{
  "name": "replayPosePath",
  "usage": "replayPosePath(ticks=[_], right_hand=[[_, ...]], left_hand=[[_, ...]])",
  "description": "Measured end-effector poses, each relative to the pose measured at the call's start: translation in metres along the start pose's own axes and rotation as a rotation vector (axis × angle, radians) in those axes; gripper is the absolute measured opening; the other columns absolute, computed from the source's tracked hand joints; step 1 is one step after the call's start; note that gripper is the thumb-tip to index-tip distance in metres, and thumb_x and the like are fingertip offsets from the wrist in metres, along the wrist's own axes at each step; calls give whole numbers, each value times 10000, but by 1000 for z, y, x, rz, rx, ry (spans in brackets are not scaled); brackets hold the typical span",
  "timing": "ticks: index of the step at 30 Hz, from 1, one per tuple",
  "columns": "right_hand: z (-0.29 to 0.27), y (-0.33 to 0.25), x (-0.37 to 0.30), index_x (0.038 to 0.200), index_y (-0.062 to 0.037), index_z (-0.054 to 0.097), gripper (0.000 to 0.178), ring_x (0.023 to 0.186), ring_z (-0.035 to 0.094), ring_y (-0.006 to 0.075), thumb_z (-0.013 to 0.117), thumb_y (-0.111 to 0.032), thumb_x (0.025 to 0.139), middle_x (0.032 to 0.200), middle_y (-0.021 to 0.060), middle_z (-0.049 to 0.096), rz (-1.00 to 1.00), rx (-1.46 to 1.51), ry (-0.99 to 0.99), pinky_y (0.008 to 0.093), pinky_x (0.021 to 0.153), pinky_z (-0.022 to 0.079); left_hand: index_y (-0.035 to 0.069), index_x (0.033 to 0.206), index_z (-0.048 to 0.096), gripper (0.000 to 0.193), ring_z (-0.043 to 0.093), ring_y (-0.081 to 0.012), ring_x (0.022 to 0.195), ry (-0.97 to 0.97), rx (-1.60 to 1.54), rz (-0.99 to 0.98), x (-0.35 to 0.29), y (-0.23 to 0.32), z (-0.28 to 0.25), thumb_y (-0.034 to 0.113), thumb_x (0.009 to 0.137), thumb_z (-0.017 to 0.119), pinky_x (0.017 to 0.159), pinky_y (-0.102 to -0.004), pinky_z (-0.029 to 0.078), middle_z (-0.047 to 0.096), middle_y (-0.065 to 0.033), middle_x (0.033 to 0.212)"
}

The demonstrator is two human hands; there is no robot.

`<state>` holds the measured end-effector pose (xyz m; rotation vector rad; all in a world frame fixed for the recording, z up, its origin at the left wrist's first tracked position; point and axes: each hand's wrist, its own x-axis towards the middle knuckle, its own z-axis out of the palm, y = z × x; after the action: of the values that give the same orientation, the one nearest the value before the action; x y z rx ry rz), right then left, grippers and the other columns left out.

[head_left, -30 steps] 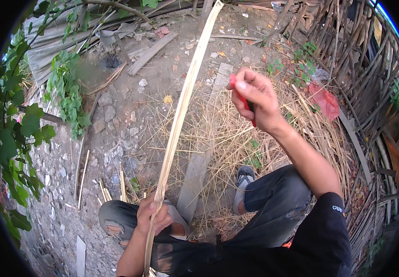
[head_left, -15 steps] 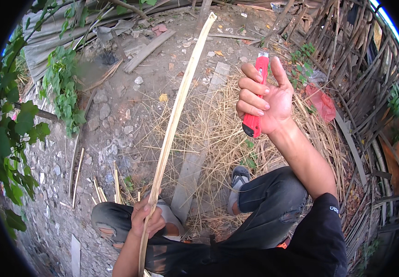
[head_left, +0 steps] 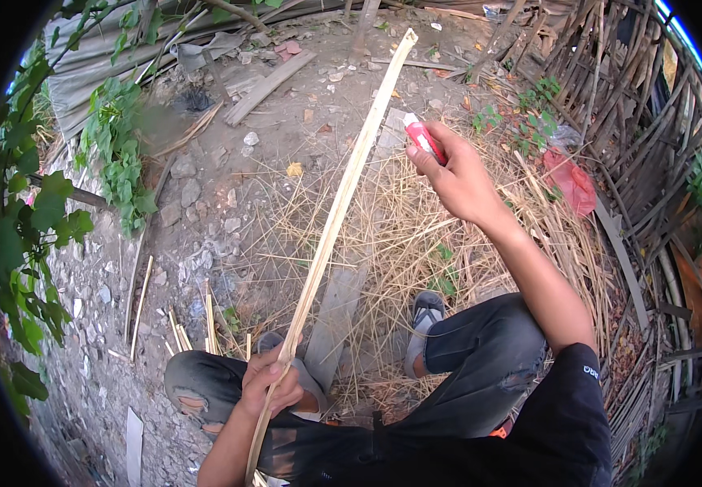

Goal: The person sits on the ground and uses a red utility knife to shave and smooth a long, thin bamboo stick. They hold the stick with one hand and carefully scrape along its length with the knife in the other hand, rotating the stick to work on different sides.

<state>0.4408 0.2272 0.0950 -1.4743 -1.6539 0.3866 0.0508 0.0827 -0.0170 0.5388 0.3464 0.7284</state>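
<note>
Held upright at a slant is a long pale bamboo strip (head_left: 343, 199), its squared far end pointing up and to the right. My left hand (head_left: 272, 383) is closed round its lower part, above my left knee. My right hand (head_left: 460, 174) grips a red utility knife (head_left: 425, 144) to the right of the strip's upper half. The pale blade end of the knife points up and left toward the strip, with a gap between them. Most of the knife's handle is hidden inside my fingers.
Thin straw-like shavings (head_left: 399, 243) litter the ground before my feet, over a grey board (head_left: 336, 312). Several cut strips (head_left: 210, 321) stand beside my left knee. A stick fence (head_left: 627, 105) runs along the right, near a red plastic bag (head_left: 570, 180). Leafy vines (head_left: 115, 154) hang at left.
My right hand has turned over from palm-up to knuckles-up and come left with the knife, nearer the strip. The strip's far end has shifted slightly right.
</note>
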Motion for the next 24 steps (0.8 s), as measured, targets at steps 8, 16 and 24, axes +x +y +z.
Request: replayPosePath(ticks=[8, 16, 24], right_hand=[[-6, 31, 15, 1356, -52, 623, 431, 903, 751, 268, 679, -278, 993, 1026, 220, 749, -171, -140, 225, 374, 813, 561], [-8, 36, 19, 1157, -83, 737, 271, 638, 652, 138, 761, -243, 940, 778, 117, 734, -215, -93, 311, 298, 618, 516], [-4, 40, 15, 1121, -69, 754, 242, 707, 729, 156, 756, -224, 935, 867, 138, 771, -287, -47, 217, 303, 656, 566]], left_hand=[[35, 1550, 415, 531, 290, -79, 396, 13, 46, -52, -1, -4, 2, 193, 1053, 516, 418, -237, 291, 359, 1, 550], [27, 1556, 401, 532, 300, -74, 396, -7, 62, -95, -1, -7, 4, 187, 1060, 505, 415, -235, 293, 357, 6, 552], [35, 1564, 371, 553, 306, -76, 376, -45, 67, -126, 0, -10, 0, 241, 1068, 504, 376, -236, 275, 346, 4, 537]])
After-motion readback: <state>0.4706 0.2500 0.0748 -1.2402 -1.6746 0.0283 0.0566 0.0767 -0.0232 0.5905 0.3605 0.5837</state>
